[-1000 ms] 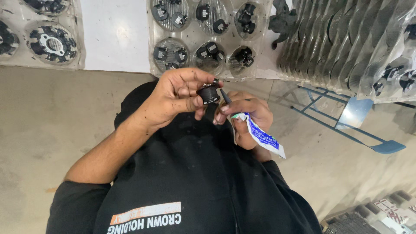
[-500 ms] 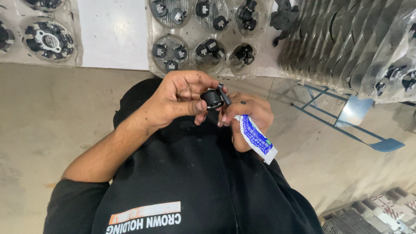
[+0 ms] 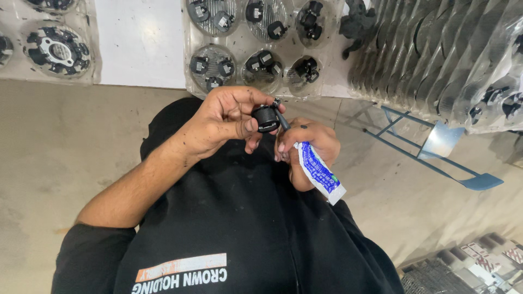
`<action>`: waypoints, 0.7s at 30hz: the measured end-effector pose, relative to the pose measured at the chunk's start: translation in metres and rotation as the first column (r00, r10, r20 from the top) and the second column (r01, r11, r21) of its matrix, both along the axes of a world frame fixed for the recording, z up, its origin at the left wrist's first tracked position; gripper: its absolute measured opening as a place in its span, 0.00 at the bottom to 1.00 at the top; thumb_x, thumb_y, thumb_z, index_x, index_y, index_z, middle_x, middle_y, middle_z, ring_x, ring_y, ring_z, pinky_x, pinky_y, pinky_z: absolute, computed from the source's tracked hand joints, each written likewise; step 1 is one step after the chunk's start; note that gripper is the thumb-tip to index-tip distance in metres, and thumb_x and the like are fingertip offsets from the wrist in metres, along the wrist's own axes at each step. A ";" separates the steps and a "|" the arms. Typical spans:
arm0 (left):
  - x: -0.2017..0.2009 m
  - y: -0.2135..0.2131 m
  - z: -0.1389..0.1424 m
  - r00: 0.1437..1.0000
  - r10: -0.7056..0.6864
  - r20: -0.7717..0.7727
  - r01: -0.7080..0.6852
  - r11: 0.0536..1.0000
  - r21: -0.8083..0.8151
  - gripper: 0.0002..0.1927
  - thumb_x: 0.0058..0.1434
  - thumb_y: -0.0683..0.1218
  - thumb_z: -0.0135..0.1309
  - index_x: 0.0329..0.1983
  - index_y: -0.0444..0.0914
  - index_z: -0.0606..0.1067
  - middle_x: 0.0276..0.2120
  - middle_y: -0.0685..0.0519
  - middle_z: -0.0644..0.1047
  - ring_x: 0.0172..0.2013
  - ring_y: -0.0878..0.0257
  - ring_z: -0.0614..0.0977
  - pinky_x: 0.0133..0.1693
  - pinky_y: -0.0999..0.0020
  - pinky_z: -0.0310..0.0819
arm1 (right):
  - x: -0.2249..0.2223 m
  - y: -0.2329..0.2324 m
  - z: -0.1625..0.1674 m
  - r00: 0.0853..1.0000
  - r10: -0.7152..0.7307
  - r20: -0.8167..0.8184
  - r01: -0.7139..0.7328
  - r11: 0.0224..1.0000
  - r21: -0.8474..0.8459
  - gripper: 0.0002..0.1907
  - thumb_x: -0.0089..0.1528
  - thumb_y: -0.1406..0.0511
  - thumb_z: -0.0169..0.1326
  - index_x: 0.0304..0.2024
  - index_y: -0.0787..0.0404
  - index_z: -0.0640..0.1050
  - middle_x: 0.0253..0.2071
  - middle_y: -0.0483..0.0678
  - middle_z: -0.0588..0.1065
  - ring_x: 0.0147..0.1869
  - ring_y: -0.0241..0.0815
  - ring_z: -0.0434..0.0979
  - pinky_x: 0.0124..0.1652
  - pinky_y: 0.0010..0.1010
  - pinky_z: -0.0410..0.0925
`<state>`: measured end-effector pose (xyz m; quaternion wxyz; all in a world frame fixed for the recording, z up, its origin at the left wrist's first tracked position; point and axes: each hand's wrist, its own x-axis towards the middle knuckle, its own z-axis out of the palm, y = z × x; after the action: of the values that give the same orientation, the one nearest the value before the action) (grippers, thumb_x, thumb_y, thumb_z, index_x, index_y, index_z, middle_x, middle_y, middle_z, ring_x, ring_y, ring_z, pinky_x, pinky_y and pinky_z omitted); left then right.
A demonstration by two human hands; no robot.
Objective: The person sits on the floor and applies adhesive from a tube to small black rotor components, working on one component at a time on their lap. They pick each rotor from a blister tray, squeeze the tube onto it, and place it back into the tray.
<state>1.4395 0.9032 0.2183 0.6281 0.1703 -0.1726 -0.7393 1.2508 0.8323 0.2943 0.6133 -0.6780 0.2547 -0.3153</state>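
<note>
While my left hand (image 3: 223, 122) pinches the small black part (image 3: 266, 117), my right hand (image 3: 308, 149) holds the blue-and-white tube (image 3: 318, 174) to it.
Compared with a second ago, the tube's tail has swung lower and the black nozzle sits tight against the part's edge, so I judge the paste is going on now. Both grips are closed: left on the part, right on the tube, held above my black shirt (image 3: 229, 228). Clear trays of parts (image 3: 261, 49) lie beyond.

A small blue-and-white squeeze tube (image 3: 318, 173) is gripped in the right hand (image 3: 308, 152), its flat crimped end projecting below the fingers. Clear plastic blister trays (image 3: 256, 49) are seen above the fingertips.
</note>
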 end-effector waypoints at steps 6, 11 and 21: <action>-0.001 -0.003 -0.004 1.000 -0.009 -0.009 0.009 1.000 0.007 0.23 0.69 0.45 0.60 0.63 0.28 0.72 0.50 0.42 0.82 0.32 0.64 0.83 0.34 0.71 0.81 | -0.001 -0.001 0.000 1.000 0.006 -0.021 -0.006 1.000 0.005 0.07 0.70 0.71 0.47 0.37 0.66 0.74 0.28 0.48 0.71 0.24 0.34 0.70 0.27 0.23 0.64; -0.001 -0.005 -0.009 0.995 -0.030 -0.100 0.028 0.999 -0.018 0.25 0.70 0.48 0.61 0.62 0.28 0.73 0.46 0.43 0.82 0.32 0.63 0.82 0.35 0.71 0.80 | 0.004 -0.003 0.002 1.000 -0.004 -0.011 0.004 1.000 -0.001 0.07 0.69 0.71 0.49 0.36 0.66 0.74 0.27 0.47 0.72 0.26 0.34 0.70 0.25 0.21 0.63; -0.004 -0.009 -0.021 0.977 -0.041 -0.211 0.038 0.999 -0.015 0.26 0.69 0.51 0.62 0.64 0.30 0.73 0.55 0.44 0.79 0.35 0.61 0.82 0.38 0.69 0.79 | 0.005 -0.001 0.022 0.970 -0.046 -0.239 0.069 0.994 0.090 0.07 0.71 0.70 0.50 0.38 0.68 0.75 0.30 0.48 0.73 0.26 0.32 0.72 0.29 0.22 0.65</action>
<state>1.4358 0.8946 0.1973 0.6290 0.0841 -0.1124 -0.7647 1.2561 0.8311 0.3162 0.6017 -0.6722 0.3606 -0.2370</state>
